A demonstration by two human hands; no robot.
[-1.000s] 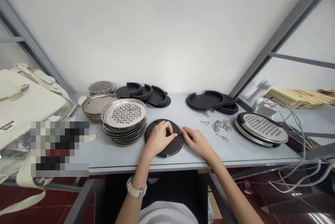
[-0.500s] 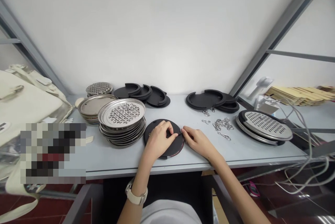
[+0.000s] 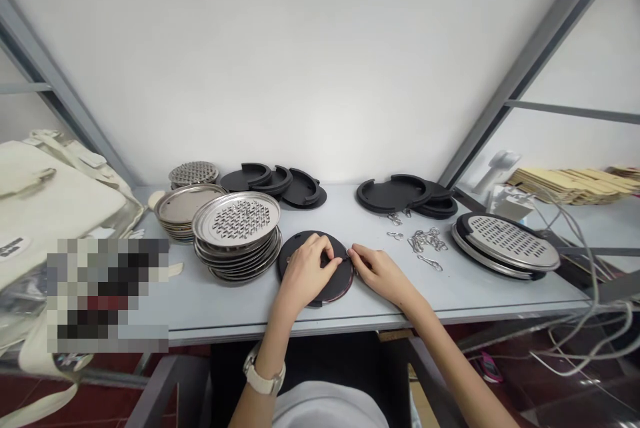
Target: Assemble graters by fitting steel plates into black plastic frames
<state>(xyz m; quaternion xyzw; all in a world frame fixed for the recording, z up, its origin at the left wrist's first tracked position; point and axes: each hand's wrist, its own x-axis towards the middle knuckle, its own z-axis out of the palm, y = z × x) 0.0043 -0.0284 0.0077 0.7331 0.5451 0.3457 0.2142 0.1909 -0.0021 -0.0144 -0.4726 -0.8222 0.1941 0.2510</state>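
A black round holder lies flat near the table's front edge, with a reddish line along its lower right rim. My left hand rests on top of it, closed, its thumb and index finger at the right rim. At that same rim, my right hand pinches a small silver clip, mostly hidden by the fingers. Several loose wire clips lie to the right of my right hand. Left of the holder stands a stack of round metal grater plates, teeth up on the top one.
Black C-rimmed holders lie along the wall, with more holders farther right. Metal discs are piled at the back left. Holders fitted with grater plates sit at right. A cream bag borders the left, cables the right.
The view has shifted slightly, so everything sits a little lower and to the right. Both hands keep almost the same hold at the holder's right rim.
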